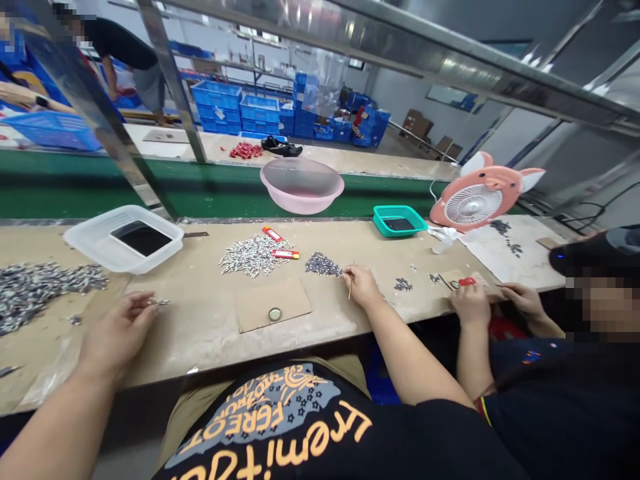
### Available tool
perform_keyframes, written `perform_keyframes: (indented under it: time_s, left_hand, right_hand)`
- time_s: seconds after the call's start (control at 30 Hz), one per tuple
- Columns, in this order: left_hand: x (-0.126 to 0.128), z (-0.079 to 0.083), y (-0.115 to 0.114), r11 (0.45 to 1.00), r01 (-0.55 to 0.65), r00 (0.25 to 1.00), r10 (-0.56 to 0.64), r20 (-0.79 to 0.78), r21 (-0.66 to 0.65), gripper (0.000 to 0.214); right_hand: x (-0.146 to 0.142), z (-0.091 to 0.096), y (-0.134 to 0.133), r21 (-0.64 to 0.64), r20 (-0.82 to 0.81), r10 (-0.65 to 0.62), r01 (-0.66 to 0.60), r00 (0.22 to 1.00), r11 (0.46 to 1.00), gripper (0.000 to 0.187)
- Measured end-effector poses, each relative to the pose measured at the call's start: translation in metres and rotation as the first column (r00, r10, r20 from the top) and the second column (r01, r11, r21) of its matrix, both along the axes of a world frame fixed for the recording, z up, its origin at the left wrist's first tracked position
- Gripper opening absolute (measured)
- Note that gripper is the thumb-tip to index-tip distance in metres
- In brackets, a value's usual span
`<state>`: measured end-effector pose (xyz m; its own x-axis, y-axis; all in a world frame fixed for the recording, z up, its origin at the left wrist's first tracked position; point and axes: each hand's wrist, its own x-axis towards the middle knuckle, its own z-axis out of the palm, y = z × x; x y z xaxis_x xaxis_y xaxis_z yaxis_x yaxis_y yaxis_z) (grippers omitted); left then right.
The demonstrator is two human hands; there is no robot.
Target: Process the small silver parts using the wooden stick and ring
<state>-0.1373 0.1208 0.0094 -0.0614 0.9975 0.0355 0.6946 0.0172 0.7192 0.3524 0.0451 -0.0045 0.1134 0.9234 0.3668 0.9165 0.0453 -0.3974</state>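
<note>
My left hand (pixel 117 333) rests on the workbench at the left, its fingers pinched on a small metal part (pixel 159 303). A large heap of similar grey metal parts (pixel 35 290) lies just left of it. My right hand (pixel 363 285) is closed on a thin wooden stick (pixel 350 288) and touches the edge of a small dark pile of parts (pixel 324 265). Between my hands lie a brown cardboard square (pixel 273 305) with a round metal cap (pixel 275 314) on it, and a bigger silver parts pile (pixel 253 255) with two red lighters (pixel 285 254).
A white tray (pixel 100 250) with dark liquid stands at the back left, a pink basin (pixel 301 190) and a teal tray (pixel 400 221) farther back. A pink pig-shaped fan (pixel 475 200) is at the right. A co-worker's hands (pixel 473 303) work beside me on the right.
</note>
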Motion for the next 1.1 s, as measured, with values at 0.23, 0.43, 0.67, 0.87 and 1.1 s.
perform_keyframes:
  time_s: [0.23, 0.43, 0.67, 0.87, 1.1]
  left_hand:
    - [-0.005, 0.013, 0.01, 0.966, 0.117, 0.927, -0.023, -0.375, 0.229, 0.026]
    - [0.046, 0.023, -0.02, 0.94, 0.086, 0.965, -0.161, 0.207, 0.33, 0.018]
    - [0.149, 0.023, -0.079, 0.927, 0.343, 0.584, -0.337, 0.738, 0.152, 0.016]
    - [0.192, 0.031, -0.107, 0.909, 0.412, 0.256, -0.185, 0.949, 0.067, 0.018]
    - [0.188, 0.024, -0.114, 0.889, 0.457, 0.016, 0.019, 1.0, -0.024, 0.016]
  right_hand:
    - [0.016, -0.005, 0.02, -0.121, 0.131, 0.009, 0.007, 0.991, 0.993, 0.018]
    - [0.012, 0.005, 0.021, -0.065, 0.195, 0.012, 0.001, 0.981, 0.998, 0.013]
    - [-0.054, 0.03, -0.004, 0.145, -0.048, 0.129, -0.121, 0.99, 0.982, 0.014]
    - [-0.139, 0.054, -0.04, 0.37, -0.153, 0.509, -0.428, 0.847, 0.824, 0.006]
    - [-0.155, 0.043, -0.046, 0.399, -0.29, 0.566, -0.44, 0.772, 0.804, 0.005]
